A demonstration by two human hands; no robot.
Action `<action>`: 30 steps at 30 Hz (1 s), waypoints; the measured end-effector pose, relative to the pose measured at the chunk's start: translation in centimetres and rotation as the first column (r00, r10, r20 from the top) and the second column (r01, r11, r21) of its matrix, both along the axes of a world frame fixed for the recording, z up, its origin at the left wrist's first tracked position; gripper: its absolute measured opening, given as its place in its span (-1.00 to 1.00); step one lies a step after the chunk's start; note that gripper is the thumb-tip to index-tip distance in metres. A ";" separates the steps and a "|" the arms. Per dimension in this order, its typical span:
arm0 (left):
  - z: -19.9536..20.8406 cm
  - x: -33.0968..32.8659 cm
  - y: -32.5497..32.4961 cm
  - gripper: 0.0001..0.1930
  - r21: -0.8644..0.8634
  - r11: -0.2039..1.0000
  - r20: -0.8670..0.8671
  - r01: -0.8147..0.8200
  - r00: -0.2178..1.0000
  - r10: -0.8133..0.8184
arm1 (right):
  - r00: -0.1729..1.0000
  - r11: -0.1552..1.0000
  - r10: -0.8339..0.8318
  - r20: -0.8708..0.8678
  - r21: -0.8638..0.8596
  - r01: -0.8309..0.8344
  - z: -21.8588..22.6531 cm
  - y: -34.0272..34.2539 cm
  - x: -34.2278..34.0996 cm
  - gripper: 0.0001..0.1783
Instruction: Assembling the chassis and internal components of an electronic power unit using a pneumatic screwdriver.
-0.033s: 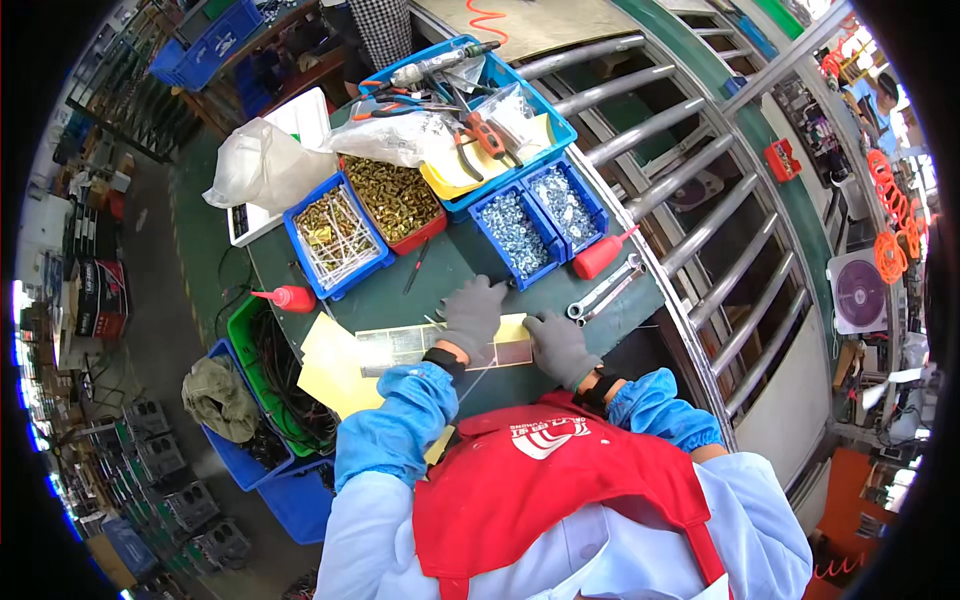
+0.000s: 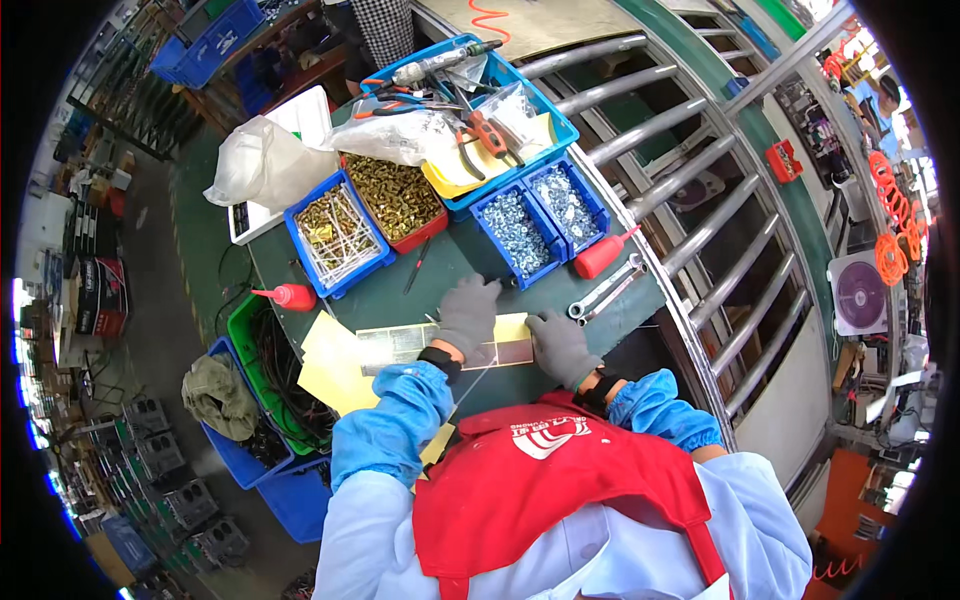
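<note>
I wear grey gloves, blue sleeves and a red apron. My left hand (image 2: 467, 315) lies flat, fingers spread, on a long pale strip (image 2: 400, 345) that lies across the green table (image 2: 450, 265). My right hand (image 2: 560, 345) rests palm down on the strip's right end, where a dark section (image 2: 510, 353) shows. A yellow sheet (image 2: 335, 365) lies under the strip at the left. Neither hand grips anything that I can see.
Behind the hands are small blue bins of silver screws (image 2: 520, 228), a red bin of brass parts (image 2: 395, 195), a big blue tray of pliers and tools (image 2: 470, 110), two red squeeze bottles (image 2: 290, 295) (image 2: 605, 255) and wrenches (image 2: 605, 290). A roller conveyor (image 2: 690, 200) runs on the right; crates (image 2: 250, 350) stand on the left.
</note>
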State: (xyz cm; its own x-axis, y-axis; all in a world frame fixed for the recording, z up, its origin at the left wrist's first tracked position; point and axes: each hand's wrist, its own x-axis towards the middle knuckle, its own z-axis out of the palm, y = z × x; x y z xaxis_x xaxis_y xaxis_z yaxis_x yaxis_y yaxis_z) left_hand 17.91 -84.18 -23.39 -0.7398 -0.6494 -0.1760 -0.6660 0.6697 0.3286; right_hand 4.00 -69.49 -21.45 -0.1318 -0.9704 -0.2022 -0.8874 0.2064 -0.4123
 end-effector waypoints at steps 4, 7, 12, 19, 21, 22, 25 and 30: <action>0.5 2.0 -1.4 -0.73 0.149 0.984 -0.079 -0.096 0.991 0.109 | 0.999 0.998 -0.034 -0.021 0.046 0.035 -0.1 -0.2 0.0 -0.75; 0.6 1.1 -1.0 -0.74 -0.013 0.991 -0.181 0.133 0.974 -0.133 | 0.999 0.999 0.020 -0.044 0.044 -0.018 -0.1 -0.4 -0.1 -0.78; 0.3 -1.4 -0.4 -0.72 -0.079 0.976 0.013 0.205 0.979 -0.205 | 1.000 1.000 0.016 0.003 -0.007 -0.016 -0.2 -0.3 -0.4 -0.79; 1.3 2.2 -3.1 -0.68 0.157 0.969 -0.237 -0.189 0.946 0.223 | 1.000 0.999 -0.030 0.007 0.014 0.030 -0.3 -0.3 -0.4 -0.81; 2.0 3.3 -4.1 -0.70 0.234 0.951 -0.226 -0.205 0.939 0.258 | 1.000 1.000 -0.024 0.019 0.006 0.024 -0.3 -0.4 -0.4 -0.80; 2.3 3.5 -4.2 -0.69 0.221 0.965 -0.135 -0.141 0.976 0.173 | 1.000 0.999 -0.029 0.006 0.040 0.028 -0.3 -0.4 -0.4 -0.80; 2.9 2.7 -3.9 -0.68 0.161 0.986 0.051 -0.042 0.998 0.034 | 0.999 0.999 -0.032 0.020 0.020 0.031 -0.2 -0.3 -0.5 -0.80; 2.5 0.3 -3.7 -0.69 0.078 0.996 0.225 -0.031 0.974 0.013 | 0.998 0.999 -0.035 0.042 -0.009 0.036 -0.3 -0.2 -0.6 -0.80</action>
State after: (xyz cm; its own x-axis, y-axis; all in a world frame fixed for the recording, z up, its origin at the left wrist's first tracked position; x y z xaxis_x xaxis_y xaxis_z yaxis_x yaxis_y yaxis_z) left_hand 18.21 -87.91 -20.85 -0.6614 -0.6419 -0.3878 -0.7429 0.6316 0.2216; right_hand 3.36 -69.69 -21.79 -0.1578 -0.9673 -0.1987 -0.8613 0.2332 -0.4514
